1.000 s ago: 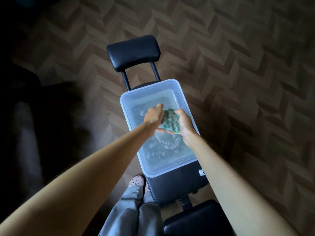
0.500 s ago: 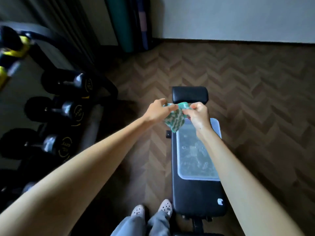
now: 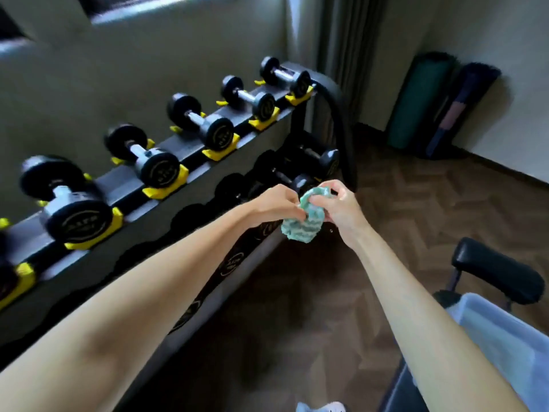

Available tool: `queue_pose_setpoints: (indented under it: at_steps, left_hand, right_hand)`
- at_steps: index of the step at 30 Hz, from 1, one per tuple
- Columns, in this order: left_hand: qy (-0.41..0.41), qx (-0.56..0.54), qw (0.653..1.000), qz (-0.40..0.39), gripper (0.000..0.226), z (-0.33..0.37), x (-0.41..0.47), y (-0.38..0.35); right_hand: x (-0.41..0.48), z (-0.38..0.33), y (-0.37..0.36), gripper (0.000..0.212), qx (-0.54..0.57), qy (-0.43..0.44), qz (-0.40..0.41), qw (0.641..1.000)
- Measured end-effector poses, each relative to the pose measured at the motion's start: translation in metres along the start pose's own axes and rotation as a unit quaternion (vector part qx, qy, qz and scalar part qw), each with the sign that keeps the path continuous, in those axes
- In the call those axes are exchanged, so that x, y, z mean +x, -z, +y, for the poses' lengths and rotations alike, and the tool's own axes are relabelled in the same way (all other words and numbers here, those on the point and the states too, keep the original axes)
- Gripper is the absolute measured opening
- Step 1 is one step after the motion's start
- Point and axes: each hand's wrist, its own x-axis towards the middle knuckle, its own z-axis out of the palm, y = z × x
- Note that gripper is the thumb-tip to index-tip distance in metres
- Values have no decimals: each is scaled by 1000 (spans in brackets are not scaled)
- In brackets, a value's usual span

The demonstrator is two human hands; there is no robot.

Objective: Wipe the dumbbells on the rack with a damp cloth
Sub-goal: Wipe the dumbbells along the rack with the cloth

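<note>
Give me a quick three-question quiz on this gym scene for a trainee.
1. True or false: only the left hand holds the green cloth.
2. What colour are the cradles under the top-row dumbbells? A red, B yellow, C white.
3. Fill in: in the picture, the rolled mats stand to the ___ of the rack.
Key: 1 false, the right hand grips it too; 2 B; 3 right.
</note>
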Motion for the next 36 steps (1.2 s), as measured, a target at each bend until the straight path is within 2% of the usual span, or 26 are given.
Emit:
queue_pose_setpoints:
  at_steps: [4,6,8,9,11,15,20,22,25,27,29,31,32,34,36]
  left_hand:
    - [27,-42,994,100,25,-82,-51,59]
    - [41,-66,987,141,18,-129,-82,86]
    - [67,-76,982,162,17,-175,-116,107]
    - [82,-72,981,163,19,-191,-129,112]
    - [116,-70,976,171,35,-228,-159,122]
    - [168,-104,958,208,22,-289,-206,130]
    - [221,-74,946,225,30,-339,-247,127]
    - [232,-115,935,243,23,-357,-259,125]
    - [222,-155,917,293,21,-374,-268,119]
    - [205,-186,899,340,17,-382,-270,110]
    - [196,-240,884,351,11,-387,-268,101]
    - [197,-315,869,328,14,-393,-265,92]
    - [208,-349,856,320,12,-396,-265,89]
    - [239,-398,820,335,3,-406,-267,85]
    - [275,-418,786,363,11,-420,-272,80]
  right_hand:
    - [7,0,-98,33,26,-13,-132,991]
    - [5,3,-149,41,5,-32,-188,982]
    - [-2,9,-201,39,-28,-48,-233,971]
    - [-5,12,-220,36,-49,-48,-241,968]
    - [-14,21,-268,30,-90,-40,-252,963]
    - [-39,40,-342,26,-157,7,-298,941]
    - [-53,68,-405,39,-162,35,-301,939]
    - [-54,79,-423,38,-151,3,-284,947]
    - [-54,90,-436,29,-53,-127,-266,954]
    - [-55,102,-444,27,-2,-252,-317,915]
    - [-56,118,-451,45,-58,-327,-386,860]
    - [-59,137,-457,49,-141,-327,-451,819]
    - [-60,147,-459,42,-164,-314,-463,812]
    - [-58,162,-461,21,-175,-277,-453,829]
    - [-51,175,-464,13,-179,-262,-427,846]
